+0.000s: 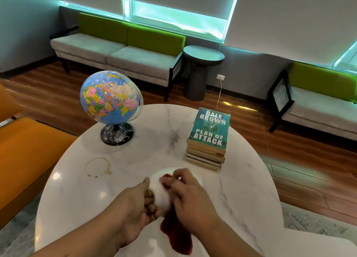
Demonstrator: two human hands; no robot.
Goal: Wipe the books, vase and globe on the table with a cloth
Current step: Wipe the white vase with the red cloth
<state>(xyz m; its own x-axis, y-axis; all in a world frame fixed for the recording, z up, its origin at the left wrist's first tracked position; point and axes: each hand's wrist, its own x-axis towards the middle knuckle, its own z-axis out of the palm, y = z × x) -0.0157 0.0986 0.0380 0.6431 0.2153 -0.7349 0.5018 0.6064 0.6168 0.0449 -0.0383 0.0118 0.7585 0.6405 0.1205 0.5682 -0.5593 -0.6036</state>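
A green-backed sofa (108, 51) adjoins a dark side table (203, 54).

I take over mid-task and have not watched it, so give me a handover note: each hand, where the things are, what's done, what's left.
Left hand grips the white vase over the near part of the table. Right hand presses the red cloth against the vase.
Globe stands far left, stack of books far right; neither is touched.
Done: vase wipe under way; whether the globe or books were wiped cannot be told.
Left: finish the vase, then the globe and books as needed.
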